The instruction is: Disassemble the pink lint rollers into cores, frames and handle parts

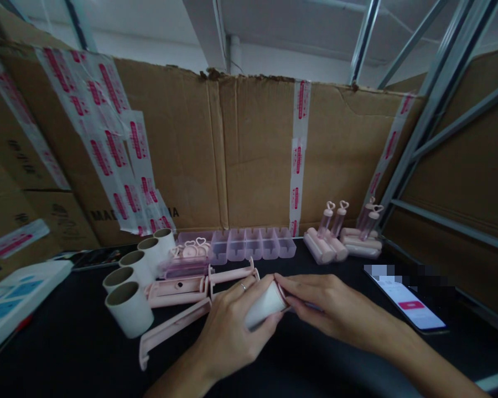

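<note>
My left hand (234,326), with a ring on one finger, is wrapped round a white paper roll (265,305) held tilted over the table. At the roll's right end my right hand (321,301) closes with its fingers pressed together on a pinkish rim. Those fingers largely hide what lies between them. Close behind and left of my left hand are pink plastic holder parts: a long frame (178,291), a slim bracket (232,273) and a curved arm (172,330). More white rolls (130,315) with brown cores stand in a row to the left.
A clear purple compartment box (253,245) holds pink heart-handled pieces (193,249). Pink rollers (326,246) and heart-topped tubes (338,218) stand at back right. A lit phone (410,301) lies right; a white box (22,298) left. Cardboard (257,160) walls the back.
</note>
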`<action>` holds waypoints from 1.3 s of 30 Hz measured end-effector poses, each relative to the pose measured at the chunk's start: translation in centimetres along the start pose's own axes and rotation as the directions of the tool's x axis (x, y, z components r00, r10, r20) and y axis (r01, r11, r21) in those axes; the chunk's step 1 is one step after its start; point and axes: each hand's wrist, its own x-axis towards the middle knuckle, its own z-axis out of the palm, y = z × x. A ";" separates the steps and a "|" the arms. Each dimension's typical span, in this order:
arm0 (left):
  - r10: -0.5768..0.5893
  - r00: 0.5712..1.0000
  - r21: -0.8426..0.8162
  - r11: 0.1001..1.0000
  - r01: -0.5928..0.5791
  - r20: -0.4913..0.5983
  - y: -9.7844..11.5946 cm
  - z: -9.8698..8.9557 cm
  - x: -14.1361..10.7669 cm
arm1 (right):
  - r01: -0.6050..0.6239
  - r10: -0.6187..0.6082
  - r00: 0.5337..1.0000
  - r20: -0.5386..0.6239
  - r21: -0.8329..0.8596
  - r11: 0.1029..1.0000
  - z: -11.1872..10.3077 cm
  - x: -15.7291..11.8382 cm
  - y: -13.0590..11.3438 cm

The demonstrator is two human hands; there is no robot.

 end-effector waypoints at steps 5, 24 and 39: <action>0.004 1.000 0.063 0.998 -0.005 0.008 0.2 -0.1 0.1 | -0.007 0.008 0.999 0.045 -0.034 0.999 -0.3 0.0 -0.5; 0.117 0.993 0.185 0.976 -0.114 -0.006 0.4 -0.4 0.1 | -0.155 0.159 0.986 0.060 -0.055 0.986 0.3 0.2 -1.1; 0.125 0.990 0.311 0.945 -0.098 -0.069 0.8 -0.3 0.1 | -0.299 0.318 0.948 -0.009 -0.367 0.881 3.4 0.9 -1.8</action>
